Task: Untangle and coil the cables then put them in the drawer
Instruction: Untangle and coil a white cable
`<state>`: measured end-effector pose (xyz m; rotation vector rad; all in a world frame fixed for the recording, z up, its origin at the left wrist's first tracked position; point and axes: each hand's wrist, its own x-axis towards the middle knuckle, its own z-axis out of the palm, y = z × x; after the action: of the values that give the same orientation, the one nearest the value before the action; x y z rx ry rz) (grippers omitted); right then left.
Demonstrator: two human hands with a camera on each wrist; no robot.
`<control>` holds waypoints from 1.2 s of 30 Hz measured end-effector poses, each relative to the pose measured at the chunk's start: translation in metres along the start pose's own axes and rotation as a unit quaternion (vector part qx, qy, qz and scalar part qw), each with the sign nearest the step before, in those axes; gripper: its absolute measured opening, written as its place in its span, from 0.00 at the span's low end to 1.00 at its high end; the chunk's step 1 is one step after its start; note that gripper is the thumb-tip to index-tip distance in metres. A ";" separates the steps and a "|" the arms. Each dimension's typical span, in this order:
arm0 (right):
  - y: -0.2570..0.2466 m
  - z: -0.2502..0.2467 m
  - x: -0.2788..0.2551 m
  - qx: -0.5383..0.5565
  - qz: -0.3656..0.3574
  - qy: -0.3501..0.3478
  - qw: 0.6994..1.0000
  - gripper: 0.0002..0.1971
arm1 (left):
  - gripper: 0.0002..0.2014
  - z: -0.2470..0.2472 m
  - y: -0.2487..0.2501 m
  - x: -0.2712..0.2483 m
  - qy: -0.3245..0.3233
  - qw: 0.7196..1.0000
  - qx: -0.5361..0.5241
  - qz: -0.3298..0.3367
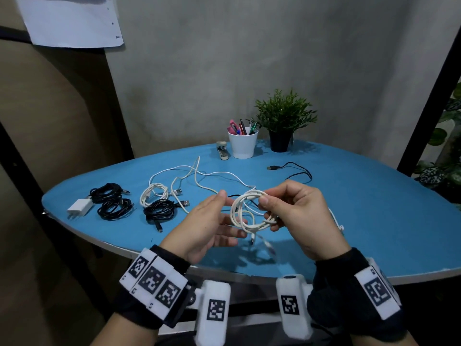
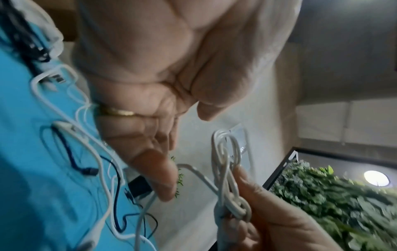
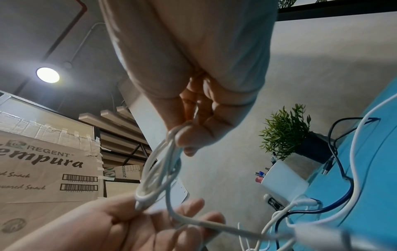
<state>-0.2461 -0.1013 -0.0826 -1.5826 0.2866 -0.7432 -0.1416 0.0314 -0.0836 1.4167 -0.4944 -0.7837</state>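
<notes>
A white cable coil [image 1: 249, 194] hangs in the air over the blue table [image 1: 349, 221], between both hands. My right hand [image 1: 267, 209] pinches its top with the thumb and curls its fingers round the right side; the coil [image 3: 159, 163] hangs from those fingers [image 3: 189, 135]. My left hand [image 1: 230, 216] lies palm up with straight fingers against the coil's left side. In the left wrist view its thumb and fingers [image 2: 165, 178] stand apart beside the coil [image 2: 223, 169]. A loose white cable [image 1: 197, 171] sprawls behind. No drawer is in view.
On the left of the table lie a coiled white cable [image 1: 153, 196], three black coils [image 1: 114, 208], [image 1: 109, 192], [image 1: 159, 211] and a white charger [image 1: 79, 207]. A loose black cable [image 1: 296, 173] lies at the right. A pen cup [image 1: 243, 143], a stapler [image 1: 222, 151] and a potted plant [image 1: 282, 121] stand at the back.
</notes>
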 end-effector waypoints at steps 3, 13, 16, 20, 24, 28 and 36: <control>-0.002 0.000 -0.001 0.009 -0.008 -0.005 1.000 0.03 | 0.05 0.002 0.000 -0.001 -0.013 0.998 -0.065 0.007; -0.003 0.002 -0.005 -0.006 -0.009 -0.065 0.998 0.06 | 0.16 0.001 0.006 0.001 0.085 0.982 -0.146 0.087; 0.000 0.004 -0.005 -0.017 0.007 -0.071 0.997 0.05 | 0.16 -0.003 0.009 0.001 0.050 0.977 -0.192 0.081; 0.004 0.000 -0.004 -0.035 0.031 -0.043 0.998 0.04 | 0.15 -0.008 0.013 0.000 0.044 0.974 -0.188 0.119; 0.004 -0.004 0.002 -0.033 0.037 0.012 0.999 0.05 | 0.13 -0.008 0.016 -0.006 0.031 0.978 -0.119 0.169; 0.004 -0.005 0.004 -0.026 0.036 0.038 0.998 0.06 | 0.10 -0.001 0.017 -0.013 0.030 0.966 0.095 0.240; -0.001 -0.001 0.001 -0.018 0.026 0.008 0.999 0.06 | 0.06 0.011 0.011 -0.013 0.132 0.878 0.370 0.275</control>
<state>-0.2457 -0.1025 -0.0818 -1.5975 0.3540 -0.7147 -0.1566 0.0330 -0.0694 1.9097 -0.9911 0.1019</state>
